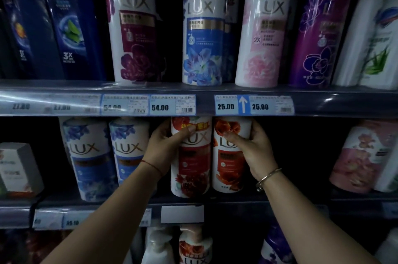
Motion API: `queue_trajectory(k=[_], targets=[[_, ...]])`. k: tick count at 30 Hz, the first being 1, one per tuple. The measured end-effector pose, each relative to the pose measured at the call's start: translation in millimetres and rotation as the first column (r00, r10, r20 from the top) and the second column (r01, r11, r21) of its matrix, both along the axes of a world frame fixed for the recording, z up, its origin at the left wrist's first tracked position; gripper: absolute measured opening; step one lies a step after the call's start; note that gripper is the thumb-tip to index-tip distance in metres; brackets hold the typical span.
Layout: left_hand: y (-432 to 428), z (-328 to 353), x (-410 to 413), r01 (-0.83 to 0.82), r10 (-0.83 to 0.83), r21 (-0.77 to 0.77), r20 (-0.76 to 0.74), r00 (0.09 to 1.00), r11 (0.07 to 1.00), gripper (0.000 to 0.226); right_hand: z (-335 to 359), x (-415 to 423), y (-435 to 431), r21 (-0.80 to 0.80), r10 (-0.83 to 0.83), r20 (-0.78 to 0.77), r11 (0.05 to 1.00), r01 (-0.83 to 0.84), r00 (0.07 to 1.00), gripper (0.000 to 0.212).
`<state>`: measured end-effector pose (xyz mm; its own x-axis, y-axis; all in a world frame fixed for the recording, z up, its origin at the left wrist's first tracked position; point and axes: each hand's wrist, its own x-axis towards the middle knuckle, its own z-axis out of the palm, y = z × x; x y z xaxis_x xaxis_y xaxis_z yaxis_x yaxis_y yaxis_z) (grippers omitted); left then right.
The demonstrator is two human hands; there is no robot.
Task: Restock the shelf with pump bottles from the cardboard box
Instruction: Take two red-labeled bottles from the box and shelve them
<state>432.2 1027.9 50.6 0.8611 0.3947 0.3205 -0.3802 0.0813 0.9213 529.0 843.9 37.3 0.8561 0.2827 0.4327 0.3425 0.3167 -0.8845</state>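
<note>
- I have both hands on the middle shelf (215, 200), each on one of two red-label bottles standing side by side, touching, at its front edge under the price rail.
- My left hand (167, 147) wraps the left red bottle (190, 169) at its upper body, fingers (189, 129) clamped across the label front, thumb out of sight behind.
- My right hand (251, 149) grips the right red bottle (231, 166) the same way, fingers closed on its upper front.
- Their pump tops are hidden behind the rail; the cardboard box is not in view.
- I judge these full, so fairly heavy, with stiff plastic walls that give little under a squeeze.
- The glossy sleeve looks slippery, so I would hold round the upper body, where the hand wraps well round.
- Lifting by the pump neck risks a twist or a leak.
- The blue bottles (129, 154) stand just beside the left hand, so there is little room to swing.
</note>
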Motion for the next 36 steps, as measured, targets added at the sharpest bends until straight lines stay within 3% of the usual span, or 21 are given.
queue_trajectory(k=[5,13,16,19,26,36], targets=[[-2,-5,8,0.006,-0.007,0.049,0.011,1.0,0.999,0.038,-8,6,-2,0.013,0.024,-0.002,1.0,-0.024,1.0,0.061],[1,-16,3,-0.026,0.024,0.161,0.02,1.0,0.987,0.045,-19,12,-9,-0.146,0.031,-0.04,0.989,-0.036,0.999,0.079],[-5,-30,0,-0.055,0.06,0.295,-0.011,0.998,0.954,0.076,-30,9,-15,-0.252,0.023,-0.055,0.967,-0.036,0.998,0.082],[-11,-61,-3,-0.106,0.135,0.396,-0.046,0.99,0.912,0.106,-47,3,-21,-0.423,0.044,-0.016,0.905,-0.047,0.999,0.101],[-3,-87,-7,-0.126,0.189,0.45,-0.098,0.977,0.884,0.104,-63,1,-22,-0.481,0.03,0.016,0.877,-0.019,0.999,0.116],[2,-93,-16,-0.127,0.184,0.463,-0.079,0.98,0.877,0.104,-70,-5,-24,-0.498,0.033,0.026,0.867,-0.016,0.999,0.113]])
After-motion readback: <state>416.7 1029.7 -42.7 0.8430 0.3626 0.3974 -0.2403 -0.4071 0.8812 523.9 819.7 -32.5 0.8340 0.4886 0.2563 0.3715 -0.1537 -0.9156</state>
